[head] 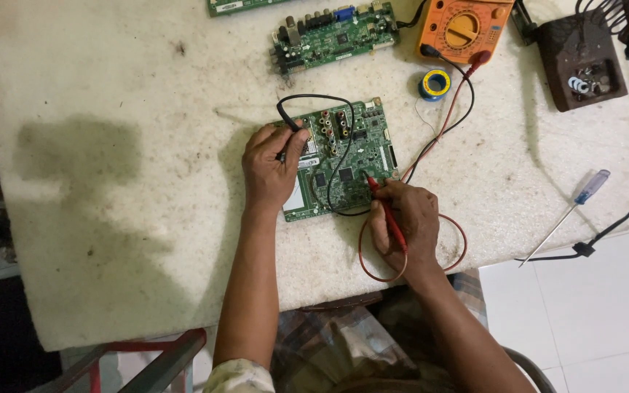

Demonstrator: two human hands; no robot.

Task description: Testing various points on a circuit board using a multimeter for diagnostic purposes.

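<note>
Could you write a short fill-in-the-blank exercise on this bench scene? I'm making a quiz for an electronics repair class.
1. The right hand holds the ____ probe against the green circuit board.
2. The left hand holds the ____ probe on the same board.
3. Both leads run to the ____ multimeter at the table's far edge.
4. A screwdriver with a ____ handle lies at the person's right.

Missing words: red; black; orange; blue

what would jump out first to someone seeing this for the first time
At the middle of the white padded table, a green circuit board is being probed: the left hand presses a black probe on its left part, and the right hand holds a red probe at its lower right edge. Both leads run up to an orange multimeter at the top edge.
</note>
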